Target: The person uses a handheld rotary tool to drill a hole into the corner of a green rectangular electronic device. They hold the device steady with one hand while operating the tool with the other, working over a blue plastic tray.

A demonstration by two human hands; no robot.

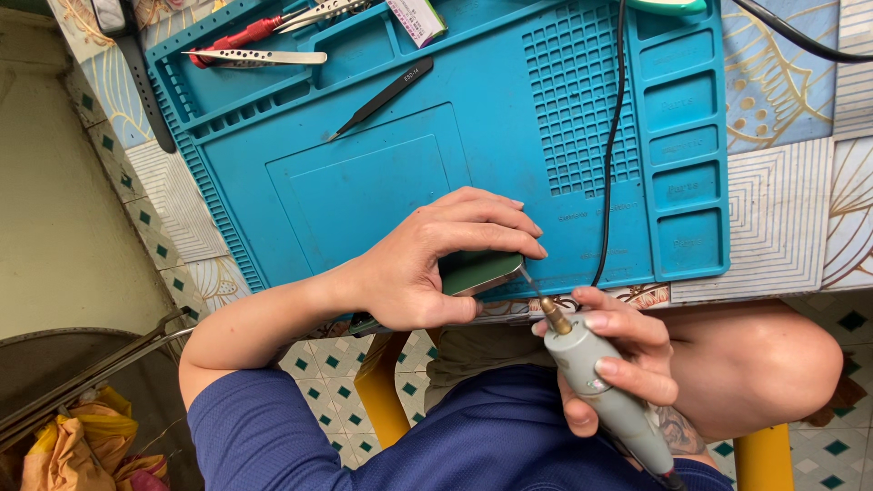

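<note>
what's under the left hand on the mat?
A dark green, metal-edged flat device lies under the left hand, on the blue mat. The fingers cover its far side, so its full shape is hidden.

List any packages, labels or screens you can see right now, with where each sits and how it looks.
Small box: top edge of the blue work mat, partly cut off; white with a pink-purple side and printed label.
Black tweezers: upper middle of the mat, lying diagonally; small white marking on the handle.
Mat tray compartments: right side; faint embossed lettering, same blue.
No screens in view.
</note>
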